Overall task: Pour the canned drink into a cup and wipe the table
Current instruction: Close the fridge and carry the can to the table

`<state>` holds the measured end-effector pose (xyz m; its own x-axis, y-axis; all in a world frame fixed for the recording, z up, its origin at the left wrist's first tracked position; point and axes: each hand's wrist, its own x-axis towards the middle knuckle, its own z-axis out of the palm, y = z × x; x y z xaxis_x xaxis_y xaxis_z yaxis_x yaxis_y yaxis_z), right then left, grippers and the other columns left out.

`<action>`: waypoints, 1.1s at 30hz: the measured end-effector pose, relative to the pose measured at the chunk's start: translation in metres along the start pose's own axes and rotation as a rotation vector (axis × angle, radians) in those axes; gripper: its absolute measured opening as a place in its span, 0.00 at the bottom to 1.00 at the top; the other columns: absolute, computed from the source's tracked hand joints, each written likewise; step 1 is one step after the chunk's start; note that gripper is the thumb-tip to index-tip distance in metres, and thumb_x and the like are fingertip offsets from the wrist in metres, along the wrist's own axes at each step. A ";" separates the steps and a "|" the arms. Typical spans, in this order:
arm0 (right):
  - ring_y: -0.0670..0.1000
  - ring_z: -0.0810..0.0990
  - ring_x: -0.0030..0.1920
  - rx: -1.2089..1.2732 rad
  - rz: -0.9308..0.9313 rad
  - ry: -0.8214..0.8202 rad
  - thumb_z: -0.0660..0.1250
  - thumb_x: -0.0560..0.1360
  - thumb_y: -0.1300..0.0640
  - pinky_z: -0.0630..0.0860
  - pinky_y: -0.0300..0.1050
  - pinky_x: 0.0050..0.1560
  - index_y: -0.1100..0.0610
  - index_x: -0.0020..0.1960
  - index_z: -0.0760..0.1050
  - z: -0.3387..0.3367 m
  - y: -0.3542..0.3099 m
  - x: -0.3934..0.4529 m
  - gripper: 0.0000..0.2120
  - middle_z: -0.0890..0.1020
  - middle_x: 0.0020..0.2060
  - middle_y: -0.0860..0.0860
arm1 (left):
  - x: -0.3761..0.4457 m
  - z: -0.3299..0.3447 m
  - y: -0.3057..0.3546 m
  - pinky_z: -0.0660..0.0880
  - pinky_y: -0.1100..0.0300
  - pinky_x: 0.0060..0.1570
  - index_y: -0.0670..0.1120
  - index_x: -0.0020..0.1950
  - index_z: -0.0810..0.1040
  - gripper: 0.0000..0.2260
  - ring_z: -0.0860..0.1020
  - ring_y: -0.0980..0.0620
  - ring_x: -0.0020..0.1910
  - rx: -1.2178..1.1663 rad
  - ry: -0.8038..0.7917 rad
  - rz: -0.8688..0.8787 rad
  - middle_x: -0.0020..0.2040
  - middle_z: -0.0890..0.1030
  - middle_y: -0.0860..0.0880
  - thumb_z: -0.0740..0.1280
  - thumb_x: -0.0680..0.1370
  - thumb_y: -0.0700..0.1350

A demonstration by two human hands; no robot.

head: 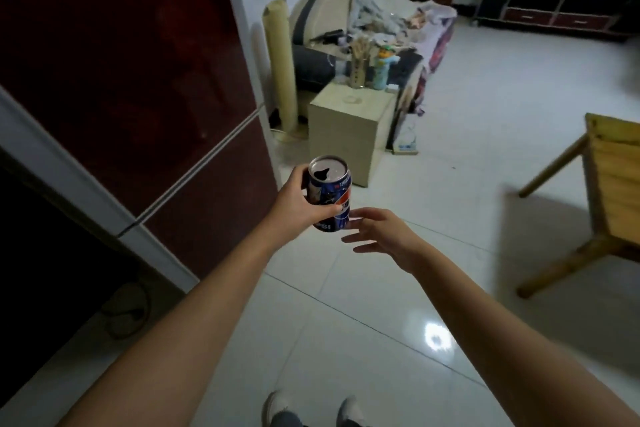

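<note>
We are standing on a glossy white tiled floor point(346, 340) in a dim room, one dark red refrigerator point(138, 97) filling the left side with its two door panels parted by a pale strip. Ahead we are seeing one small beige cabinet point(349, 128), and on its top two upright items are standing side by side: one holder of sticks point(358, 68) and one pale blue bottle point(381, 71). Behind it one cluttered sofa point(381, 21) is lying under heaped cloth, and one rolled-up mat point(280, 66) is leaning upright just beside the wall. At the right edge one wooden chair point(602, 198) is showing only in part. We are holding one blue drink can point(330, 194) in our left hand point(294, 204), fingers and thumb wrapped round its body, the can upright in the air well above the floor, its top already opened, with a dark hole showing in the lid. Our right hand point(384, 236) is hovering just beside the can's lower part, fingers spread and loose, gripping nothing; whether its fingertips are touching the can we cannot tell. Two pale shoes point(280, 406) are showing at the bottom edge.
</note>
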<state>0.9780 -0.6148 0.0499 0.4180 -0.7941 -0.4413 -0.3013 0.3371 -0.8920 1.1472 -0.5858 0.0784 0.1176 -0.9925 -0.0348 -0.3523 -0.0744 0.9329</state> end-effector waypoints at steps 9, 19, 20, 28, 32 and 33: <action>0.55 0.82 0.51 0.288 0.062 0.366 0.55 0.79 0.62 0.79 0.50 0.52 0.61 0.64 0.69 -0.072 0.060 -0.072 0.14 0.80 0.55 0.56 | 0.024 0.112 0.031 0.70 0.67 0.50 0.49 0.63 0.67 0.29 0.72 0.55 0.58 0.050 -0.435 0.107 0.57 0.74 0.54 0.76 0.66 0.40; 0.51 0.82 0.49 0.492 0.170 0.779 0.54 0.79 0.63 0.80 0.45 0.47 0.59 0.65 0.68 -0.094 0.127 -0.172 0.16 0.80 0.56 0.55 | -0.010 0.232 0.058 0.71 0.76 0.44 0.48 0.63 0.67 0.30 0.73 0.55 0.57 0.066 -0.908 0.275 0.57 0.75 0.53 0.77 0.65 0.41; 0.51 0.83 0.48 0.505 0.177 0.820 0.55 0.79 0.63 0.80 0.45 0.46 0.59 0.64 0.69 -0.095 0.133 -0.184 0.15 0.80 0.55 0.55 | -0.016 0.244 0.061 0.71 0.75 0.44 0.48 0.62 0.67 0.30 0.73 0.56 0.56 0.062 -0.957 0.290 0.56 0.75 0.54 0.77 0.65 0.41; 0.52 0.82 0.49 0.639 0.215 1.084 0.56 0.78 0.63 0.79 0.47 0.50 0.58 0.62 0.70 -0.110 0.182 -0.274 0.14 0.81 0.53 0.53 | -0.074 0.339 0.086 0.72 0.62 0.57 0.49 0.63 0.67 0.32 0.74 0.53 0.59 0.039 -1.283 0.368 0.59 0.75 0.52 0.78 0.64 0.41; 0.51 0.83 0.48 0.676 0.227 1.163 0.58 0.77 0.63 0.80 0.47 0.50 0.59 0.64 0.69 -0.125 0.204 -0.315 0.16 0.81 0.53 0.53 | -0.106 0.384 0.103 0.72 0.61 0.56 0.49 0.63 0.66 0.31 0.74 0.52 0.59 0.042 -1.375 0.421 0.58 0.75 0.52 0.77 0.65 0.40; 0.50 0.83 0.48 0.679 0.228 1.175 0.58 0.77 0.63 0.80 0.46 0.49 0.59 0.65 0.69 -0.129 0.209 -0.325 0.16 0.81 0.52 0.52 | -0.113 0.395 0.107 0.73 0.59 0.57 0.49 0.63 0.66 0.31 0.73 0.52 0.60 0.046 -1.385 0.433 0.58 0.75 0.51 0.77 0.65 0.40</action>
<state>0.6682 -0.3516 0.0193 -0.6502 -0.5303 -0.5441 0.3515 0.4249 -0.8342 0.7298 -0.5199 0.0404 -0.9681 -0.2318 -0.0948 -0.1583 0.2732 0.9488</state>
